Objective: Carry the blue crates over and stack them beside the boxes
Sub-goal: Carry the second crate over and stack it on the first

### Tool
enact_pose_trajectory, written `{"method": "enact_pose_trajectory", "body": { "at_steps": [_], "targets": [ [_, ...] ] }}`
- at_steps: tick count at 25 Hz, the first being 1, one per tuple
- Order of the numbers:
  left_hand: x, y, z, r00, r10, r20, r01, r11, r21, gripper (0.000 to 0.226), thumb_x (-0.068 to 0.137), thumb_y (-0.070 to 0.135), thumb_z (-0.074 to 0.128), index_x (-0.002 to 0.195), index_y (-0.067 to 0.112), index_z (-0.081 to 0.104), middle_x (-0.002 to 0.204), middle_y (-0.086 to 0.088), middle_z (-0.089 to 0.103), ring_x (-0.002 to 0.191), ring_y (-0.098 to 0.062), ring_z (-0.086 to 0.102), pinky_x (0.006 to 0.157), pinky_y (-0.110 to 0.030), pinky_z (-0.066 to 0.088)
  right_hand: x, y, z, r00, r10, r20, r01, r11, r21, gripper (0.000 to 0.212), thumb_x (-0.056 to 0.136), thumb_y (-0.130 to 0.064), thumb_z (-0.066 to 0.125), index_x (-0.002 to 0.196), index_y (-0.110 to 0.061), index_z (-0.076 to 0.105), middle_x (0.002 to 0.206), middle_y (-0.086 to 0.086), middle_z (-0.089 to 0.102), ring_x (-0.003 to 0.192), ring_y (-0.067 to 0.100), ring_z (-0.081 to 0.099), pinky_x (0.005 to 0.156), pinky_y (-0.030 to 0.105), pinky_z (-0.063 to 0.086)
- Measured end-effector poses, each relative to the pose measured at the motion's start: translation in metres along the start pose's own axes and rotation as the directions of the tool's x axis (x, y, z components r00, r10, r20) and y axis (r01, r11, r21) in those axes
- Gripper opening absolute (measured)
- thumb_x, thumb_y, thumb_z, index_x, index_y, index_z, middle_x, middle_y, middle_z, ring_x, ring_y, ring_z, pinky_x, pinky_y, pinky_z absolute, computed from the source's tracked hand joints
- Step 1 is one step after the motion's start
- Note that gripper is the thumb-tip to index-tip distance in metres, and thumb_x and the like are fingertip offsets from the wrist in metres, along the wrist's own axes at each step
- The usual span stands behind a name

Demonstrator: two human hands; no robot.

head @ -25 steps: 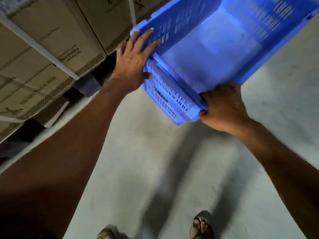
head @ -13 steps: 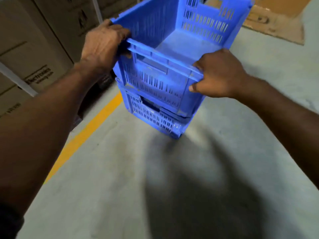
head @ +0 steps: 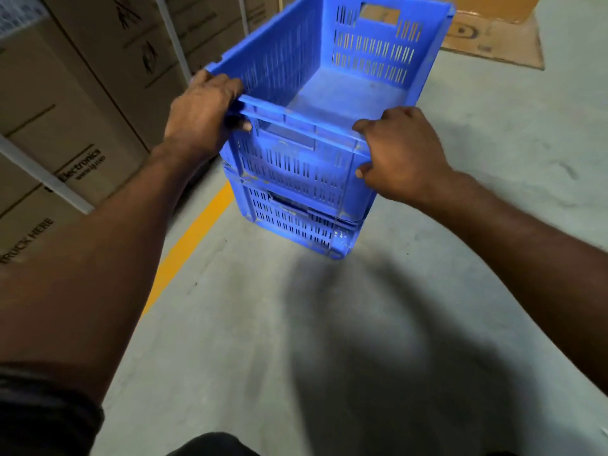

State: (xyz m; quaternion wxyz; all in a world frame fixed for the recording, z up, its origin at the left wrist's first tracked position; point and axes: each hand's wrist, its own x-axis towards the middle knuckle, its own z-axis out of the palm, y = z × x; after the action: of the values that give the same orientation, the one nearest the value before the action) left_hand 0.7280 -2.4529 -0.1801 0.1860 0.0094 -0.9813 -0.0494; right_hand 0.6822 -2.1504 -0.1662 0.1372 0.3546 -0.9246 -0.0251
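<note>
An empty blue slotted crate (head: pixel 329 93) sits on top of a second blue crate (head: pixel 296 222) that rests on the grey floor. My left hand (head: pixel 200 116) grips the near-left corner of the top crate's rim. My right hand (head: pixel 398 156) wraps over the near-right corner of the same rim, with the thumb down the front wall. The stack stands just right of a row of tall cardboard boxes (head: pixel 82 103).
A yellow floor line (head: pixel 187 248) runs between the boxes and the crates. White straps (head: pixel 42 179) band the boxes. A flattened sheet of cardboard (head: pixel 493 37) lies on the concrete floor behind the crates. My shadow covers the floor in front.
The crate was held tilted in the air beside the boxes a second ago; it now sits level on the lower crate. Both hands shifted to the near rim corners.
</note>
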Motion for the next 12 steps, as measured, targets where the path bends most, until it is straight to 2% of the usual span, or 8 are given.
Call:
{"method": "enact_pose_trajectory", "body": {
  "at_steps": [1,3,6,8,10,12],
  "targets": [
    [0.001,0.001,0.000,1.000,-0.007,-0.001,0.007,1.000,0.008,0.032,0.084,0.029,0.075,0.100,0.014,0.052,0.107,-0.012,0.057,0.112,-0.035,0.046,0.076,-0.049,0.049,-0.001,0.000,0.000,1.000,0.021,-0.014,-0.021,1.000,0.005,0.051,0.073,-0.025,0.074,0.122,-0.018,0.062,0.098,0.021,0.065,0.106,0.038,0.057,0.098,0.040,0.037],
    [0.003,0.001,0.000,1.000,-0.023,0.001,0.023,0.999,0.028,0.031,0.085,0.029,0.074,0.100,0.015,0.050,0.107,-0.012,0.055,0.112,-0.035,0.045,0.076,-0.051,0.049,0.002,0.002,-0.002,1.000,0.023,0.010,-0.023,0.999,0.028,0.049,0.071,-0.023,0.073,0.120,-0.020,0.063,0.091,0.016,0.062,0.104,0.037,0.056,0.097,0.039,0.033],
    [0.004,0.003,0.005,1.000,-0.014,-0.002,0.014,1.000,0.027,0.032,0.087,0.029,0.072,0.103,0.013,0.050,0.109,-0.014,0.054,0.112,-0.036,0.044,0.076,-0.051,0.046,0.009,0.008,-0.005,0.997,0.013,0.070,-0.017,0.999,0.049,0.032,0.069,-0.020,0.073,0.099,-0.018,0.065,0.069,0.003,0.046,0.090,0.034,0.056,0.090,0.037,0.030],
    [0.004,0.008,0.009,1.000,-0.015,-0.027,0.016,0.999,0.031,0.033,0.088,0.031,0.071,0.105,0.013,0.049,0.111,-0.015,0.052,0.112,-0.035,0.043,0.075,-0.050,0.043,0.010,0.016,-0.003,0.996,-0.006,0.087,0.000,0.998,0.069,0.021,0.067,-0.015,0.069,0.084,-0.015,0.058,0.062,0.001,0.040,0.080,0.032,0.051,0.085,0.036,0.026],
    [0.002,0.011,0.012,0.998,-0.039,-0.041,0.041,0.999,0.030,0.034,0.089,0.031,0.069,0.107,0.011,0.049,0.112,-0.017,0.052,0.113,-0.036,0.043,0.077,-0.049,0.041,0.010,0.023,0.001,0.995,-0.034,0.097,0.027,0.997,0.075,0.019,0.066,-0.013,0.067,0.079,-0.015,0.054,0.060,0.001,0.039,0.080,0.034,0.052,0.086,0.037,0.027],
    [0.000,0.014,0.015,0.998,-0.048,-0.037,0.049,0.999,0.022,0.035,0.089,0.031,0.068,0.107,0.007,0.049,0.110,-0.020,0.051,0.110,-0.038,0.044,0.085,-0.048,0.037,0.008,0.028,0.002,0.994,-0.064,0.087,0.057,0.995,0.078,0.022,0.063,-0.012,0.067,0.074,-0.018,0.049,0.056,-0.001,0.029,0.079,0.037,0.055,0.087,0.038,0.029]
  ]
}}
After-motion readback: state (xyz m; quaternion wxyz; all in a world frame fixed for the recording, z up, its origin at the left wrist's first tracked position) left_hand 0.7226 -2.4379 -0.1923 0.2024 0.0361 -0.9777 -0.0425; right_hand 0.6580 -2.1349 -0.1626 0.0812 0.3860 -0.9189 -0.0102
